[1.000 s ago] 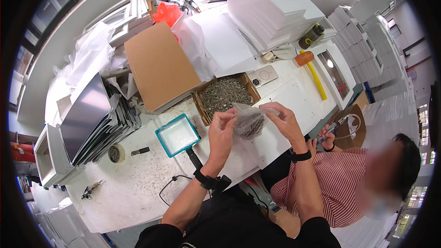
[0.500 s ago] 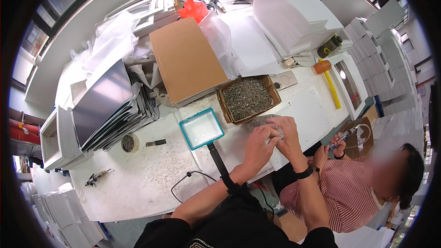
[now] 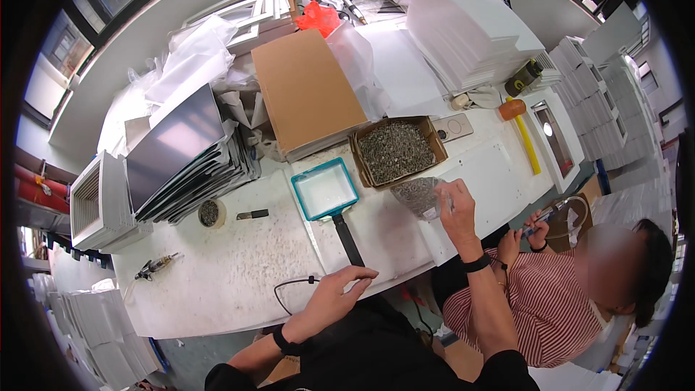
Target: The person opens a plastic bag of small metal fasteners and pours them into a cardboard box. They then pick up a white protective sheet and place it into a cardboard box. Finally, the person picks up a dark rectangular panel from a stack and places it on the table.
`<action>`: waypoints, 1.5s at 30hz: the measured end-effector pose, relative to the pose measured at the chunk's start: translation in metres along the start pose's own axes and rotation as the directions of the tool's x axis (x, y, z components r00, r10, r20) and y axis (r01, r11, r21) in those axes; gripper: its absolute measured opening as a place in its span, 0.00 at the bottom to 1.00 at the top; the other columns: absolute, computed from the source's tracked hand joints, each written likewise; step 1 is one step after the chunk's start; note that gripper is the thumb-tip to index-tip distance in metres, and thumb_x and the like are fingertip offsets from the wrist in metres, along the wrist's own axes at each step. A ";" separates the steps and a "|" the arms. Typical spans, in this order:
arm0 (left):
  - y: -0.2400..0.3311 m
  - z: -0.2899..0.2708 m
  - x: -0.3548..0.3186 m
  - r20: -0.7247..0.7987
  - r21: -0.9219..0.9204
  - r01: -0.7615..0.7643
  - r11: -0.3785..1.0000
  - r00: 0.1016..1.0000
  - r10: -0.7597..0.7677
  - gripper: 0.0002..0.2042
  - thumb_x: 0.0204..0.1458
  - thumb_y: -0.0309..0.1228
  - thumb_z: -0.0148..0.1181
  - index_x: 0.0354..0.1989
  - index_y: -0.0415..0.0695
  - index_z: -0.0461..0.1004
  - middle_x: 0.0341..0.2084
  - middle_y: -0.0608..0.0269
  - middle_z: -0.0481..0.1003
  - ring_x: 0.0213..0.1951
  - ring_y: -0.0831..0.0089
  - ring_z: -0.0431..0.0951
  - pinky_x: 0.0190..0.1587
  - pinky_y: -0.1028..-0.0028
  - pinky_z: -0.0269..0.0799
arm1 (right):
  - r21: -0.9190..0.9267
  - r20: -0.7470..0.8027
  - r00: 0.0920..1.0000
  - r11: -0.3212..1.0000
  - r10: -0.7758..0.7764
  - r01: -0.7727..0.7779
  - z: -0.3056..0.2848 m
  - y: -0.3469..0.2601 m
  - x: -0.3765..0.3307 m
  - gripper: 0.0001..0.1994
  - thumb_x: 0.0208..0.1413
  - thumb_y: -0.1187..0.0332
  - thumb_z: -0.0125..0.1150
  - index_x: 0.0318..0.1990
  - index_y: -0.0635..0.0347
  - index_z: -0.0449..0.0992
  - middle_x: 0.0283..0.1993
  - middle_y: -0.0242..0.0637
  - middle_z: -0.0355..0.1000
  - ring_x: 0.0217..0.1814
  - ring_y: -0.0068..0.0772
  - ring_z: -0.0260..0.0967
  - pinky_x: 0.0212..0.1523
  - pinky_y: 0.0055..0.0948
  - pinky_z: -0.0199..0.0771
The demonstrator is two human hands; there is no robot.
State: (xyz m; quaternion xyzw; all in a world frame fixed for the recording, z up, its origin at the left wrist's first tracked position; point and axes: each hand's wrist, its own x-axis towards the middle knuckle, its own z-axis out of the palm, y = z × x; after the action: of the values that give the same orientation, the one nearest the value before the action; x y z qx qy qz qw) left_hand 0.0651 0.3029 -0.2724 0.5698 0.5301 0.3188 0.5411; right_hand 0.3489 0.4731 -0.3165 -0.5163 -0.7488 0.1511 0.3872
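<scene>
My right hand [image 3: 457, 211] pinches the top of a clear plastic bag [image 3: 418, 198] full of small grey metal pieces. The bag rests on the white table just in front of an open cardboard box [image 3: 396, 152], heaped with similar small pieces. Above the table's near edge is my left hand [image 3: 337, 294], its fingers stretched out and thumb apart, holding nothing. Close to its fingertips lies the end of a black handle [image 3: 348, 240]; this belongs to a tool with a rectangular teal frame [image 3: 295, 192] around a pale panel.
Left of the tool lie a knife-like tool [image 3: 253, 214], a round tub [image 3: 211, 213] of small pieces and a corded power tool [image 3: 156, 266]. Stacked panels [image 3: 463, 29] and a mallet [image 3: 512, 109] with a yellow handle stand beyond. At right sits a co-worker [image 3: 536, 297] in a striped shirt.
My left hand has left the bag and moved down and left, its fingers now spread. My right hand stays at the bag. The view has shifted slightly.
</scene>
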 end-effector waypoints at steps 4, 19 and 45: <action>-0.008 -0.009 -0.057 -0.118 -0.013 0.194 0.981 0.974 -0.194 0.11 0.67 0.31 0.60 0.52 0.41 0.82 0.46 0.55 0.84 0.48 0.60 0.84 0.52 0.68 0.77 | 0.033 -0.066 0.997 0.999 0.034 -0.032 -0.012 -0.014 0.001 0.03 0.65 0.75 0.61 0.39 0.62 0.79 0.34 0.41 0.74 0.36 0.46 0.76 0.37 0.38 0.75; -0.053 -0.041 -0.171 -0.336 0.045 0.305 0.951 0.902 -0.273 0.12 0.67 0.34 0.60 0.53 0.42 0.81 0.43 0.54 0.84 0.44 0.64 0.83 0.47 0.68 0.77 | 0.358 -0.040 0.981 0.920 0.188 -0.162 -0.084 -0.116 0.040 0.16 0.76 0.59 0.53 0.38 0.60 0.75 0.37 0.26 0.67 0.21 0.10 0.58 0.18 0.16 0.56; -0.262 -0.327 -0.182 -0.389 0.257 0.293 0.921 0.904 -0.179 0.06 0.53 0.30 0.65 0.36 0.42 0.80 0.33 0.51 0.79 0.37 0.50 0.81 0.43 0.55 0.77 | 0.145 0.144 0.973 0.977 -0.180 0.159 0.082 -0.464 0.350 0.21 0.70 0.48 0.60 0.35 0.57 0.81 0.27 0.23 0.69 0.23 0.14 0.62 0.23 0.19 0.61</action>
State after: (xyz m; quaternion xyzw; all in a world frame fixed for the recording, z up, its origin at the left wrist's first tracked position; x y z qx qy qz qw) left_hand -0.3518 0.1832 -0.4147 0.5106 0.7285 0.2615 0.3744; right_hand -0.0738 0.6031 0.0687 -0.4100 -0.8067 0.2067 0.3721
